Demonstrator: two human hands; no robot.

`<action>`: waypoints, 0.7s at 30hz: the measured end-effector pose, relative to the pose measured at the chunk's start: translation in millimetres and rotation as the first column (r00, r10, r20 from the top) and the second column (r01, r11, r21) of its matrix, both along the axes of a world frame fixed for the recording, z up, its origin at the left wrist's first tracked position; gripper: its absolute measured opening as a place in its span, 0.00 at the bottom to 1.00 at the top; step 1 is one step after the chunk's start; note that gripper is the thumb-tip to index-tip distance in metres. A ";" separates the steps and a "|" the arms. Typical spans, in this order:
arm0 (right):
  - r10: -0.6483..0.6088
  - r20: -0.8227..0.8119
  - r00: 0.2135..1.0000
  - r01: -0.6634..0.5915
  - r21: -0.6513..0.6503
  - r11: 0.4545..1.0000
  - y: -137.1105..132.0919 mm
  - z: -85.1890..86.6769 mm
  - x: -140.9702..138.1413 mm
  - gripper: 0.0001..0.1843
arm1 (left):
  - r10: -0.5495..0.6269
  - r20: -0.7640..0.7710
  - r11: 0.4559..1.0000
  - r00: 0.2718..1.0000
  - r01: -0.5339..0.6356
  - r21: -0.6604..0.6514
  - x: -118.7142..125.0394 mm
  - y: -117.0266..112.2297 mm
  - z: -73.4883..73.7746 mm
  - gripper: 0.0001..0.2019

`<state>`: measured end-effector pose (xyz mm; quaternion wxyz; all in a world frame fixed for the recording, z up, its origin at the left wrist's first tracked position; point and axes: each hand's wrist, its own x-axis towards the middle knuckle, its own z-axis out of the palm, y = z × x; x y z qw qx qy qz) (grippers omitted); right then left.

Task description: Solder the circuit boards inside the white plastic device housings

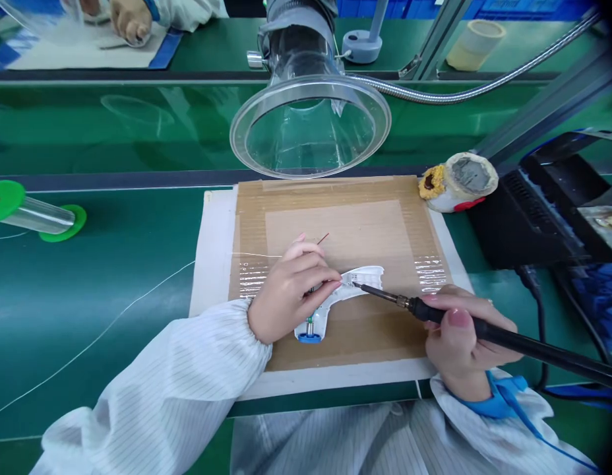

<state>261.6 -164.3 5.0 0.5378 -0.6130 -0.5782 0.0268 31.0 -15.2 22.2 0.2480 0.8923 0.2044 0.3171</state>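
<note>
In my right hand (467,333) is a black-handled soldering iron (415,305), its tip pointing left and down at a white plastic shell (368,276). The shell is handheld-gun-shaped and lies on the cardboard, with a blue end piece (309,338) and small metal contacts at its lower end. My left hand (301,287) covers its middle; thumb and fingertips are pinched close to the iron's tip. Thin solder wire (256,254) runs from the left into this hand. A short red wire (324,237) sticks up behind the fingers. Details inside the shell are mostly hidden.
A clear fume hood (310,168) hangs above the cardboard mat (336,191). At left lies a green-ended solder spool (49,214). A round container (467,178) and black equipment (523,211) stand at right. A co-worker's hand (131,20) is across the bench.
</note>
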 end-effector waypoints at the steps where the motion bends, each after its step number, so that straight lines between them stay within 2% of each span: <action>1: 0.006 -0.007 1.000 -0.006 0.043 0.999 0.9 -0.2 0.6 0.13 | -0.002 0.001 1.000 1.000 0.002 -0.003 1.3 -1.0 -0.1 0.07; 3: 0.012 -0.008 1.000 -0.012 0.087 0.996 3.6 -1.2 1.1 0.12 | -0.004 0.006 1.000 1.000 0.004 -0.005 2.9 -2.2 -0.8 0.07; 7: 0.030 0.010 1.000 -0.031 0.092 0.995 6.3 -3.9 0.7 0.11 | -0.006 -0.005 1.000 1.000 0.006 -0.009 2.9 -2.0 -3.0 0.06; 13: 0.016 -0.007 1.000 -0.016 0.003 1.000 0.5 -1.5 0.2 0.10 | -0.003 -0.038 1.000 0.999 0.004 0.012 2.5 -1.2 -3.5 0.08; 21: 0.079 0.033 0.996 -0.079 0.019 0.997 2.8 1.2 1.7 0.08 | -0.011 -0.045 1.000 0.999 0.012 0.027 2.5 -1.9 -4.2 0.07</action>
